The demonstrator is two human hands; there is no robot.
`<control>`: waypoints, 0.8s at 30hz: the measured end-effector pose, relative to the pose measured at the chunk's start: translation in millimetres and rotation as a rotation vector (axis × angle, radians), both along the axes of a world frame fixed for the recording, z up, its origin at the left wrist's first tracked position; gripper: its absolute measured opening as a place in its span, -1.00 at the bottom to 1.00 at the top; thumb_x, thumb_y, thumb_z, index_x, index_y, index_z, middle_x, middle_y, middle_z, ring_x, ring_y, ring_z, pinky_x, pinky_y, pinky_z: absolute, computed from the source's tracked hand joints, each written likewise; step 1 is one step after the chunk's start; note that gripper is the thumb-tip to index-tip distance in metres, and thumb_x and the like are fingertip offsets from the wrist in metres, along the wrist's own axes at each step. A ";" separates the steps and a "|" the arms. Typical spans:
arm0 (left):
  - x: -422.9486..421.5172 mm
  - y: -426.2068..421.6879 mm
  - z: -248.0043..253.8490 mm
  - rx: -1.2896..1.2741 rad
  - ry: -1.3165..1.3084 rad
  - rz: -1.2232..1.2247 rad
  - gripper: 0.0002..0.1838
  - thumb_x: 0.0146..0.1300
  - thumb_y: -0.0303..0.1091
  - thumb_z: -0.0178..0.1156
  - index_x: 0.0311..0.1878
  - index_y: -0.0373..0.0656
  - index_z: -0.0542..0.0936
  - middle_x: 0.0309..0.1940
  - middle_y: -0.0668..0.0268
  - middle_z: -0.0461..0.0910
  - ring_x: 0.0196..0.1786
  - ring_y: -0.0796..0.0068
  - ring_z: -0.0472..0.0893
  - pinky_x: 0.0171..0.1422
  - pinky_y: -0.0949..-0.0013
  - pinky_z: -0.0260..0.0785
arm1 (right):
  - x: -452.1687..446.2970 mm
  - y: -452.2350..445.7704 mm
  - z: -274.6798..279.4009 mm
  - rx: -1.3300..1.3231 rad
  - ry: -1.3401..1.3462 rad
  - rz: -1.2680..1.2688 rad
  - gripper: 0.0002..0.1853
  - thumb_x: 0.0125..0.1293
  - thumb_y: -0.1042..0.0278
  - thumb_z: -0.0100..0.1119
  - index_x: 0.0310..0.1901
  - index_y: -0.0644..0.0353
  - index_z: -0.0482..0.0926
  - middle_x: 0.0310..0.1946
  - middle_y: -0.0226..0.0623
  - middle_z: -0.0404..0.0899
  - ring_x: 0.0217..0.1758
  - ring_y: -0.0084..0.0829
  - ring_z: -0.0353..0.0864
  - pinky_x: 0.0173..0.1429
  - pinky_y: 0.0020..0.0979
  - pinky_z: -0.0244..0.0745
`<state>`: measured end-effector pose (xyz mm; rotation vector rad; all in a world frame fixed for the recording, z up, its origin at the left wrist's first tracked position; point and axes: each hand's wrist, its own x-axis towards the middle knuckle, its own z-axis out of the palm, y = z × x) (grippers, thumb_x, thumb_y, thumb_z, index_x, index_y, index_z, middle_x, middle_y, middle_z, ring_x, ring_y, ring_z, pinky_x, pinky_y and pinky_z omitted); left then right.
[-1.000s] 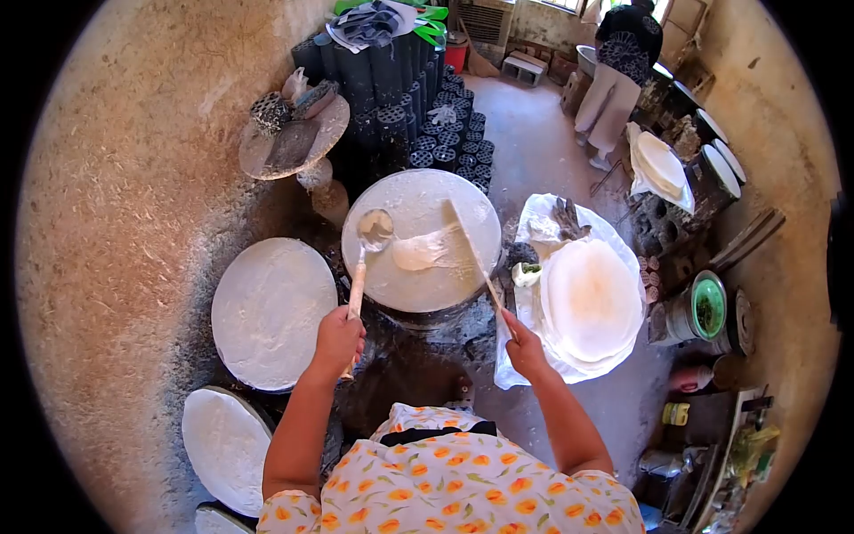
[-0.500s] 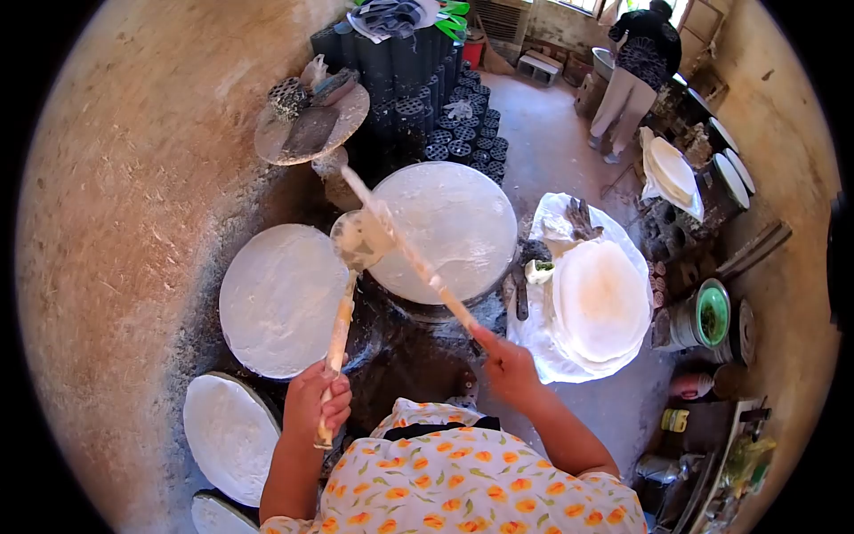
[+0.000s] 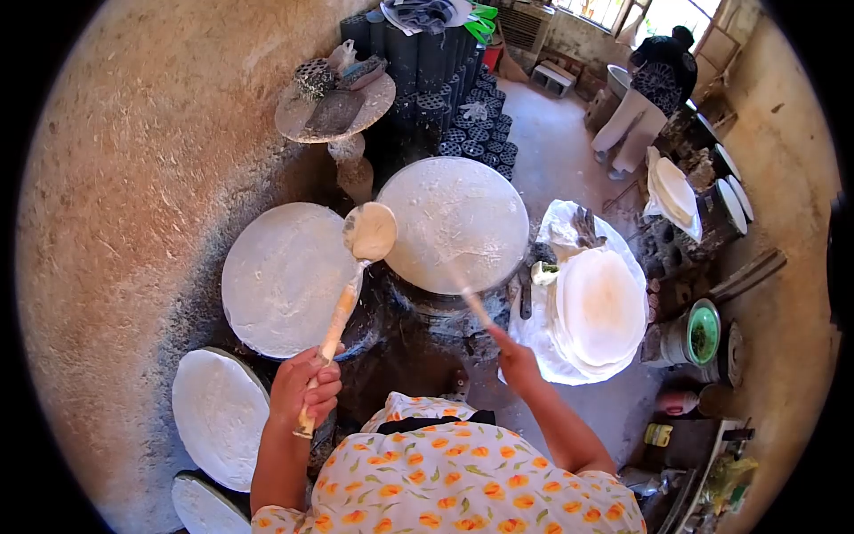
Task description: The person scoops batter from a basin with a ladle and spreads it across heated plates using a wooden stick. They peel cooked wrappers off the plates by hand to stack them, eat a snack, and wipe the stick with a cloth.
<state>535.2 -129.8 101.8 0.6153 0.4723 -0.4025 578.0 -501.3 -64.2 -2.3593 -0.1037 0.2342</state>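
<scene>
My left hand (image 3: 305,389) is closed around the handle of a ladle (image 3: 370,233), whose bowl holds pale batter. The bowl hangs between two round griddles, the left griddle (image 3: 283,280) and the back griddle (image 3: 452,209), both coated in white. My right hand (image 3: 519,363) grips a wooden stick (image 3: 476,307) that reaches over the front of the back griddle; its far end is smeared by motion. Right of that hand, a stack of thin round flatbreads (image 3: 602,307) lies on a white cloth (image 3: 527,343). A dark-bladed tool (image 3: 525,295) lies at the cloth's left edge.
White-coated round plates (image 3: 218,418) stand at lower left beside the wall. Black coal briquettes (image 3: 427,76) are piled behind, near a round stand (image 3: 378,111). Another person (image 3: 654,84) bends at the far right. A green bowl (image 3: 703,331) sits at right.
The stick has swung away from the ladle, from pointing far left to over the back griddle. The ladle's bowl is now uncovered and shows batter. The whole view has shifted slightly.
</scene>
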 end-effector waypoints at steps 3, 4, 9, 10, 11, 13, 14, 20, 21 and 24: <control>-9.2 13.1 3.9 -0.108 -0.100 0.042 -0.61 0.31 -0.43 -0.09 0.15 -0.44 0.27 -0.55 0.34 0.25 -0.76 0.73 0.19 -0.82 0.62 0.11 | 0.7 -4.0 -2.9 -0.027 0.032 -0.241 -0.28 0.12 0.63 -0.11 0.32 -0.32 0.23 -0.27 0.10 0.58 -0.31 0.09 0.59 -0.22 -0.08 0.49; -12.3 14.3 6.2 -0.129 -0.196 0.084 -0.61 0.31 -0.43 -0.09 0.15 -0.44 0.26 -0.55 0.35 0.25 -0.76 0.73 0.19 -0.82 0.62 0.11 | -4.4 -4.0 -16.9 -0.160 0.039 -0.225 -0.26 0.12 0.62 -0.10 0.33 -0.34 0.20 -0.37 0.09 0.58 -0.35 0.08 0.58 -0.25 -0.07 0.49; -14.2 18.7 11.5 0.244 -0.116 0.133 -0.64 0.32 -0.42 -0.10 0.12 -0.43 0.30 -0.55 0.34 0.28 -0.76 0.73 0.19 -0.83 0.63 0.09 | -42.0 10.9 -6.3 -0.308 0.202 0.034 -0.35 0.27 0.49 -0.11 0.32 -0.49 0.18 -0.33 0.05 0.57 -0.28 0.00 0.61 -0.22 -0.15 0.49; -14.9 25.6 3.5 0.189 -0.094 0.140 -0.64 0.32 -0.43 -0.11 0.11 -0.43 0.31 -0.55 0.34 0.28 -0.76 0.73 0.19 -0.83 0.64 0.09 | -49.2 10.0 -6.3 -0.237 0.218 0.065 -0.36 0.27 0.50 -0.11 0.31 -0.48 0.21 -0.27 0.05 0.58 -0.24 -0.02 0.62 -0.19 -0.19 0.50; -15.3 30.1 -1.6 0.135 -0.074 0.149 -0.65 0.31 -0.43 -0.11 0.11 -0.43 0.32 -0.54 0.34 0.28 -0.76 0.73 0.19 -0.83 0.64 0.09 | -51.9 13.4 -1.9 -0.006 0.205 -0.013 -0.36 0.24 0.55 -0.08 0.29 -0.41 0.29 -0.18 0.06 0.58 -0.21 -0.02 0.61 -0.14 -0.24 0.50; -21.2 35.5 -5.2 0.117 -0.066 0.169 -0.65 0.31 -0.43 -0.11 0.10 -0.43 0.32 -0.54 0.34 0.28 -0.75 0.73 0.20 -0.83 0.64 0.09 | -52.2 17.0 12.0 0.196 0.303 -0.079 -0.36 0.22 0.59 -0.08 0.28 -0.36 0.31 -0.18 0.06 0.58 -0.20 0.00 0.61 -0.13 -0.25 0.50; -23.2 37.9 -6.2 0.100 -0.060 0.183 -0.65 0.31 -0.44 -0.12 0.10 -0.44 0.32 -0.54 0.34 0.28 -0.75 0.73 0.20 -0.83 0.64 0.09 | -45.4 23.0 23.3 0.401 0.398 -0.151 -0.35 0.19 0.62 -0.08 0.28 -0.31 0.33 -0.17 0.06 0.58 -0.19 0.02 0.60 -0.12 -0.27 0.50; -34.8 52.0 -4.8 0.091 -0.064 0.251 -0.65 0.31 -0.43 -0.12 0.10 -0.43 0.31 -0.53 0.35 0.28 -0.74 0.73 0.20 -0.82 0.64 0.10 | 33.8 64.6 18.4 0.035 0.018 0.120 -0.32 0.15 0.62 -0.04 0.28 -0.34 0.31 -0.15 0.01 0.58 -0.17 -0.06 0.61 -0.13 -0.24 0.51; -38.8 54.4 -3.4 0.092 -0.062 0.263 -0.65 0.31 -0.43 -0.12 0.10 -0.43 0.31 -0.53 0.35 0.28 -0.74 0.73 0.20 -0.82 0.64 0.10 | 38.2 67.9 18.6 0.035 0.019 0.131 -0.32 0.15 0.62 -0.04 0.28 -0.34 0.31 -0.15 0.01 0.58 -0.17 -0.06 0.61 -0.13 -0.24 0.51; -46.8 64.7 0.3 0.097 -0.050 0.311 -0.65 0.32 -0.43 -0.13 0.11 -0.43 0.31 -0.53 0.36 0.28 -0.75 0.75 0.19 -0.83 0.65 0.09 | 44.6 74.0 25.3 -0.484 -0.017 0.208 -0.27 0.16 0.59 -0.03 0.31 -0.45 0.21 -0.44 -0.08 0.56 -0.37 -0.06 0.60 -0.29 -0.17 0.48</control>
